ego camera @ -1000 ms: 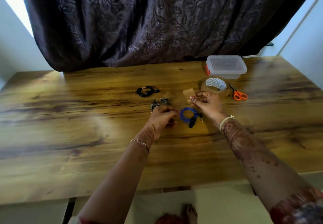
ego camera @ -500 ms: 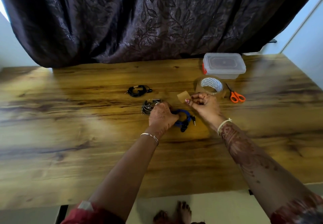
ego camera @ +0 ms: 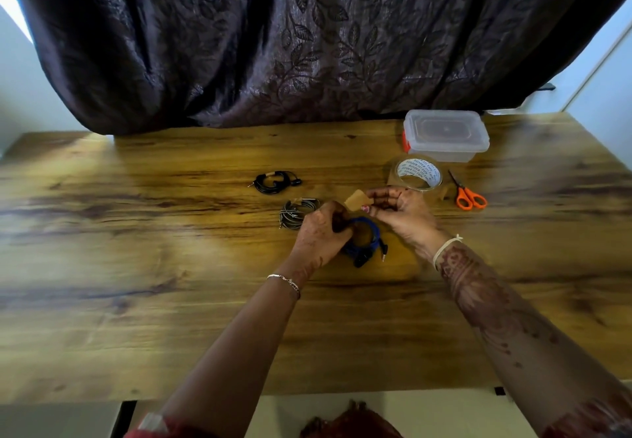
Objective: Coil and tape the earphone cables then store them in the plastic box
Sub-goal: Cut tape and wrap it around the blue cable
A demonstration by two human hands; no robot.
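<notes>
Left hand (ego camera: 318,232): fingers curled round the left side of the blue coil (ego camera: 371,239), holding it on the worktop (ego camera: 136,266). Thin chain at the wrist.

Right hand (ego camera: 400,212): just beside the left and slightly beyond it. Thumb and fingers pinch a tan piece of tape (ego camera: 357,199). White band at the wrist.

Tape piece: held above the coil, free end pointing toward the left fingertips. Contact with them cannot be told.

Blue coil: earphone cable, wound, lying between and below the two hands. Dark earbuds and the plug sit on the near side, toward the person.

Grey coil (ego camera: 297,213): just left of the left hand, beside its knuckles, flat on the worktop.

Black coil (ego camera: 273,182): beyond the grey one, farther from the left hand, bound with a tan strip.

Tape roll (ego camera: 418,174): just beyond the right hand, lying flat.

Scissors (ego camera: 470,196): orange handles, right of the right hand, near the roll.

Box (ego camera: 446,135): clear plastic, lid on, red clasp at its left end. Beyond the roll, well apart from both hands.

Curtain (ego camera: 307,44): dark, leaf-patterned, hanging behind the worktop.
</notes>
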